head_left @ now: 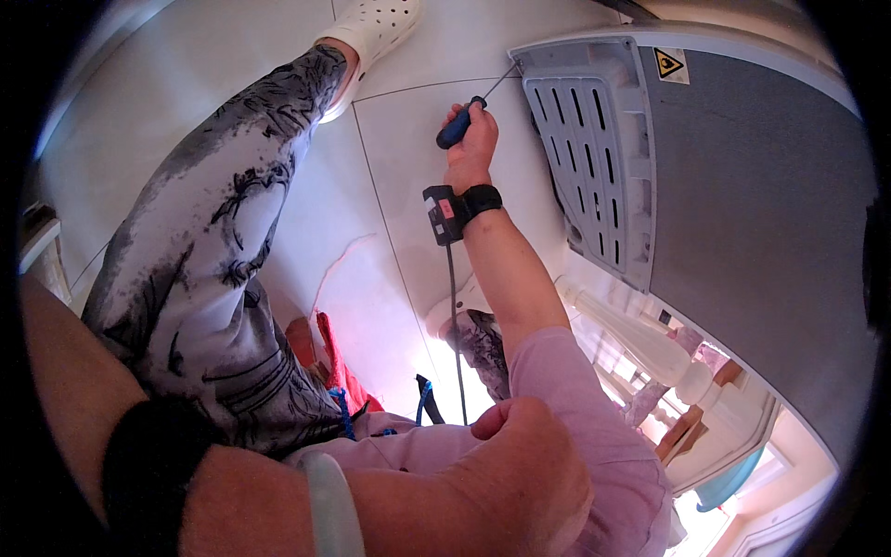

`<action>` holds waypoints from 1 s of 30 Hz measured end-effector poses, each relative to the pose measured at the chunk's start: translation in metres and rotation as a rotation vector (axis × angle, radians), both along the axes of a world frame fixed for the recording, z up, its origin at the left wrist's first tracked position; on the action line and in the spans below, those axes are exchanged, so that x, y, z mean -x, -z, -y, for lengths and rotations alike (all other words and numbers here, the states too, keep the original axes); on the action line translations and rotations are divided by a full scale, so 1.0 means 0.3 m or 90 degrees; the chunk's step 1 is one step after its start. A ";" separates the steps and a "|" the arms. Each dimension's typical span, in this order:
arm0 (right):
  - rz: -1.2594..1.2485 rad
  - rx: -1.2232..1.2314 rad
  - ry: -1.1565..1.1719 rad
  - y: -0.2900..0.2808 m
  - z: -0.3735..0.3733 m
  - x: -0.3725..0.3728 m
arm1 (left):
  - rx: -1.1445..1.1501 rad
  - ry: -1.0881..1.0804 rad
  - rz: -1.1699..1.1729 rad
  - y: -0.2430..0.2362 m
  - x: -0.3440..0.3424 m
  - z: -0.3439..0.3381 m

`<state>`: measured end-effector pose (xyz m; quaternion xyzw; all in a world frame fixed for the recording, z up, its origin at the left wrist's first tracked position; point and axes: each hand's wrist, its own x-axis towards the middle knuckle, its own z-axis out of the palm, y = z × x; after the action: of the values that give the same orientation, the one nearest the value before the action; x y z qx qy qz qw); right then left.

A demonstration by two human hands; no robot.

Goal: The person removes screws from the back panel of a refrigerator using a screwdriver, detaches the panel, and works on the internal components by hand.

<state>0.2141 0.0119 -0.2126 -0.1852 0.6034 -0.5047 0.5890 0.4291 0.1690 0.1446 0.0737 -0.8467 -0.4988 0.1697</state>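
My right hand [471,147] grips a blue-and-black screwdriver [461,123], its thin shaft reaching the top left corner of a grey slotted plastic panel [587,153]. The tip seems to touch a small fastener there. The panel is set in a larger dark grey surface [742,213] with a yellow triangle label [670,65]. A black wired box [443,215] is strapped at my right wrist. My left hand [524,455] is curled closed low in the view, near my pink shirt; whatever it might hold is hidden.
My outstretched leg [213,204], with a white clog [376,28], lies along white floor tiles [408,65] on the left. A red cloth-like item [339,362] is near my lap. Pale turned posts [631,339], wooden pieces and a teal object [729,478] are at lower right.
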 end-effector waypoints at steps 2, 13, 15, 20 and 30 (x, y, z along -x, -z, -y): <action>-0.009 -0.001 0.001 -0.001 -0.002 -0.002 | 0.005 -0.001 -0.003 -0.003 -0.001 -0.001; -0.019 -0.002 0.013 0.000 -0.008 -0.004 | 0.106 -0.009 0.017 -0.010 -0.013 -0.018; -0.021 -0.006 0.017 0.000 -0.007 -0.004 | 0.107 0.014 0.024 -0.005 -0.012 0.002; -0.019 0.006 0.005 -0.005 -0.007 -0.005 | -0.070 0.078 -0.070 0.009 -0.041 0.079; 0.007 -0.004 0.095 -0.055 -0.001 -0.065 | -0.232 0.086 -0.012 0.014 -0.012 0.014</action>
<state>0.2335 0.0123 -0.1962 -0.1353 0.6136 -0.5465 0.5537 0.4326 0.1649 0.1404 0.0417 -0.7436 -0.6550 0.1278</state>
